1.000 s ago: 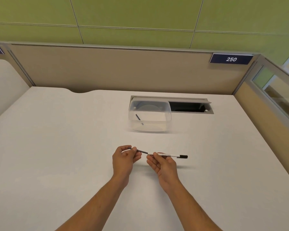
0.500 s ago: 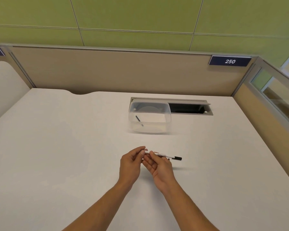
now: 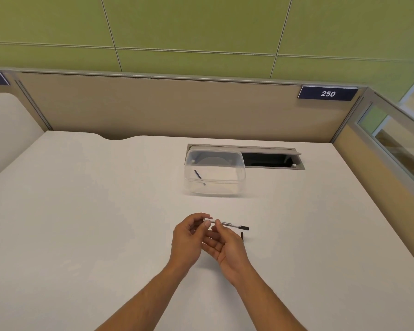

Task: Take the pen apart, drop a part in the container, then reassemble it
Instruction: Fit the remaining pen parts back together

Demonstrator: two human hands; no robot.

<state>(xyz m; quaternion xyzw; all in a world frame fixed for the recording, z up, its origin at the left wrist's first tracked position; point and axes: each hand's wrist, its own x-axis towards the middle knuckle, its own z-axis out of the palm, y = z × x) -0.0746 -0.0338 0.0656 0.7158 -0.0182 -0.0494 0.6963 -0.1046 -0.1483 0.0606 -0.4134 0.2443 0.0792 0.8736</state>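
The pen is held level just above the white desk, nearer the viewer than the clear plastic container and well apart from it. Its pale barrel runs left to right, with a dark tip at the right end. The left hand pinches the barrel's left end between thumb and fingertips. The right hand lies palm up beneath the middle of the barrel, its thumb and forefinger closed on it and the other fingers loosely spread. Just on the near side of the pen's right end, a small dark piece lies on the desk, apart from both hands; what it is cannot be told.

The desk is a broad, plain white surface with a shallow curved notch in its far edge, left of the container. The container stands directly beyond the pen, lidless, with rounded corners and see-through walls. Inside it a thin dark rod lies at a slant near its left wall. Touching the container's far side is a grey cable hatch let into the desk, open and dark to the container's right.

Beyond the hatch rises a beige partition, carrying a dark blue plate reading 250 up and to the right of the container. Above it is a green panelled wall. To the container's right, a glazed side partition bounds the desk.
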